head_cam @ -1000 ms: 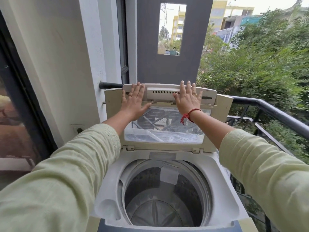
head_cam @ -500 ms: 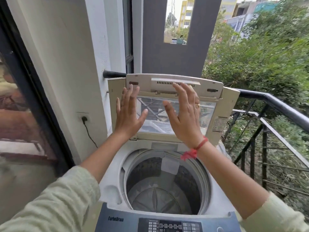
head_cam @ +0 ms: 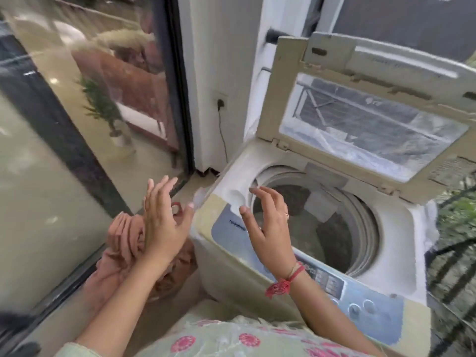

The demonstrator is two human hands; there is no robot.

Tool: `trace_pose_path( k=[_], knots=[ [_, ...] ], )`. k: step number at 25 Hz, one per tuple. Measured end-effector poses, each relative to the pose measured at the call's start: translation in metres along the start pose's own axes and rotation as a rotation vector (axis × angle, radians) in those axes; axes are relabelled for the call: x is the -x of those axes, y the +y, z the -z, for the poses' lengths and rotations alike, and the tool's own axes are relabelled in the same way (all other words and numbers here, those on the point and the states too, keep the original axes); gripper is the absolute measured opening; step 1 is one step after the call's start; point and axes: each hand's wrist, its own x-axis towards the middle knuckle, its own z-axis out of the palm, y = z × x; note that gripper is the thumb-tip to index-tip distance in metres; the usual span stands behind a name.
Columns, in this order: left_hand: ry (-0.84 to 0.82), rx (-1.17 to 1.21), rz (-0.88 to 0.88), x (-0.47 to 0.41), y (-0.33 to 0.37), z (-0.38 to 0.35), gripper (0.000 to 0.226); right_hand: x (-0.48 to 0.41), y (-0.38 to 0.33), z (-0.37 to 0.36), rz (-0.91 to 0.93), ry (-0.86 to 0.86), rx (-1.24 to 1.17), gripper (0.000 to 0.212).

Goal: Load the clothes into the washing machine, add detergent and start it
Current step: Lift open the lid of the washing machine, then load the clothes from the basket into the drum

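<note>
Below the left hand (head_cam: 164, 228), pink clothes (head_cam: 123, 243); past the right hand (head_cam: 270, 228), the washing machine (head_cam: 401, 243).
Both hands are spread and hold nothing. The clothes lie heaped left of the machine. The right hand hovers over its front-left rim, with the drum (head_cam: 332, 228) beyond and the lid (head_cam: 278, 99) raised.

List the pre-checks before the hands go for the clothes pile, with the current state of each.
1. Lid raised clear of the opening: ok.
2. Drum free of any load: ok, nothing visible inside.
3. Left hand holding nothing: ok, fingers straight.
4. Right hand holding nothing: ok, hovering over the machine's front corner.
5. Clothes close by: ok, pink pile on the floor to the left of the machine, below the left hand.
6. Detergent within reach: cannot tell, none in view.
</note>
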Motion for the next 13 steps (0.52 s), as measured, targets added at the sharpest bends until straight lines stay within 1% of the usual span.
trace_pose_path(
  k=[2, 4, 8, 10, 13],
  knots=[
    [0.054, -0.077, 0.098, 0.044, -0.014, 0.035, 0.060, 0.022, -0.013, -0.015, 0.043, -0.087, -0.051, 0.041],
    [0.073, -0.112, 0.190, 0.090, -0.028, 0.067, 0.063, 0.042, -0.022, -0.033, 0.072, -0.143, -0.096, 0.042],
    [0.020, -0.210, 0.408, 0.179, -0.058, 0.122, 0.073, 0.080, -0.036, -0.077, 0.052, -0.257, -0.164, 0.048],
    [0.008, -0.242, 0.482, 0.209, -0.073, 0.146, 0.076, 0.093, -0.046, -0.095, 0.046, -0.315, -0.183, 0.048],
    [0.007, -0.249, 0.564, 0.227, -0.093, 0.170, 0.078, 0.097, -0.057, -0.118, 0.078, -0.400, -0.170, 0.041]
  ],
)
